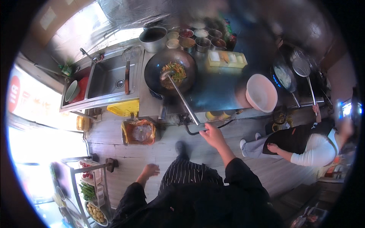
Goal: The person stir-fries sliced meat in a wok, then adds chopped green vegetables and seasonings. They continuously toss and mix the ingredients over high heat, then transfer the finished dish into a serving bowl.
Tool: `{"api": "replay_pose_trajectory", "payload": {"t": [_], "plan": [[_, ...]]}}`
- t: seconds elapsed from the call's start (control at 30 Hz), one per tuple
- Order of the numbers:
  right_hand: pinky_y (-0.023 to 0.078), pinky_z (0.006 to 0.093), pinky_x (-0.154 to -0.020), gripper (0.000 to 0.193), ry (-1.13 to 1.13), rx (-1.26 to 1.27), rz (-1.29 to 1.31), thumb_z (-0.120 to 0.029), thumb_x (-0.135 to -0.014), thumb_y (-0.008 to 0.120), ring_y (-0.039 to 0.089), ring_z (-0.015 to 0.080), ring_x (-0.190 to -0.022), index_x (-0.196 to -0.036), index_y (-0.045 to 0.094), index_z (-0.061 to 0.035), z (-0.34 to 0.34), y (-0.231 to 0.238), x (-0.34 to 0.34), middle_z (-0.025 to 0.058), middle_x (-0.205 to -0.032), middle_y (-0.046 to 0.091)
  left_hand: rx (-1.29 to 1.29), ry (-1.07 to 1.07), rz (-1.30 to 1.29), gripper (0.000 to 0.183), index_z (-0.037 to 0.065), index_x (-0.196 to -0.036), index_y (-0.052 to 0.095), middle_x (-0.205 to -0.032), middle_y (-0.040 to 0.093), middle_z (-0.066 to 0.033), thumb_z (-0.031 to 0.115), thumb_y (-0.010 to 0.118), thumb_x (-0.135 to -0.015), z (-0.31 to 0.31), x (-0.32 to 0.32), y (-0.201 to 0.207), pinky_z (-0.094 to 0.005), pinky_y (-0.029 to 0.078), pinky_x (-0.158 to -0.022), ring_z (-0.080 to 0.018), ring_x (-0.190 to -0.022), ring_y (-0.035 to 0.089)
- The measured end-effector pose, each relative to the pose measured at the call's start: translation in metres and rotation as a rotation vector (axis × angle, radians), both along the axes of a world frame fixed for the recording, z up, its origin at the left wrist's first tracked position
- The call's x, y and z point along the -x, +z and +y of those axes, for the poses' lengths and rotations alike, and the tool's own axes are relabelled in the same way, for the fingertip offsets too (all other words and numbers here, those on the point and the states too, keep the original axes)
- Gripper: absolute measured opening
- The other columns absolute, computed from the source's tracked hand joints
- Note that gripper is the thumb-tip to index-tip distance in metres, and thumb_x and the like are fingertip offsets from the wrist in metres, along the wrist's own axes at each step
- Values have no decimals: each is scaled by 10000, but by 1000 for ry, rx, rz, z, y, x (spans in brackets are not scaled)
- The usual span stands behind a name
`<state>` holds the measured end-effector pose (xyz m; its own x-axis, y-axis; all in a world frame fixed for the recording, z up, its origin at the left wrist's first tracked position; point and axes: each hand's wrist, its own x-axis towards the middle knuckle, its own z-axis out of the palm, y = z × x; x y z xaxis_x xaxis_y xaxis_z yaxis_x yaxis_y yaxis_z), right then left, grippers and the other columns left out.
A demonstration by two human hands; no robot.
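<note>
A dark wok [152, 62] at the counter holds a chopped, mixed stir-fry [178, 78] of green and brown pieces. The bowl of a metal ladle [182, 97] lies in the food, and its long handle slants over the wok's rim toward me. Just off the handle's end is my right hand [215, 137], open, thumb and forefinger apart; a small gap seems to lie between them and the ladle. My left hand [149, 171] hangs low in front of me above the floor, slightly blurred, fingers loosely bent with nothing seen in them.
Left of the wok is a steel sink [108, 78] with a wooden-handled strainer [127, 76]. Several seasoning tubs [203, 43] and a pale condiment box [227, 59] stand behind. A pink bowl [262, 91] sits right. A co-worker [304, 140] tends another pan [283, 76]. A lined bin [138, 132] stands below.
</note>
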<state>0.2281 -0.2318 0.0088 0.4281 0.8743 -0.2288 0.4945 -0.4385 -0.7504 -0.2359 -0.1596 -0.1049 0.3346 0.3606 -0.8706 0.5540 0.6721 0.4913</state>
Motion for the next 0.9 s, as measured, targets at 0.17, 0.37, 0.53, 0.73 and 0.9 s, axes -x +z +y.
{"api": "replay_pose_trajectory", "payload": {"t": [0.17, 0.37, 0.53, 0.73, 0.9], "plan": [[520, 496, -982, 629, 34, 41, -55, -263, -885, 737, 640, 456, -1152, -1423, 530, -10, 106, 9, 16, 263, -1235, 681, -58, 426, -312, 323, 61, -1219, 615, -1011, 672, -60, 315, 657, -1024, 124, -90, 1, -360, 583, -758, -208, -896, 689], [549, 488, -897, 537, -97, -99, -83, -127, -921, 677, 697, 432, -1012, -1437, 556, -40, 136, 29, 13, 246, -1093, 719, -348, 304, -570, 224, 71, -1152, 609, -968, 644, -51, 227, 666, -1002, 183, -209, 48, -348, 566, -738, -193, -859, 667], [415, 278, -523, 587, -320, -27, 355, -137, -1019, 601, 504, 116, -600, -1579, 426, -156, 146, 34, -20, 35, -826, 583, 131, 488, -489, 122, 64, -1067, 594, -881, 605, -36, 132, 658, -988, 182, -219, 90, -324, 530, -649, -168, -725, 604], [436, 288, -524, 617, -30, 73, 553, -136, -1003, 618, 496, 103, -577, -1590, 434, -177, 174, 45, -40, 36, -817, 596, 192, 471, -512, 131, 73, -1029, 588, -804, 583, -19, 145, 690, -988, 212, -237, 103, -281, 499, -570, -138, -654, 570], [501, 303, -689, 573, 267, 109, -103, -113, -926, 676, 591, 141, -693, -1489, 575, -153, 111, 139, -88, 97, -879, 691, 117, 482, -416, 116, 78, -1003, 568, -766, 592, -29, 138, 668, -997, 181, -250, 146, -283, 496, -516, -149, -555, 560]]}}
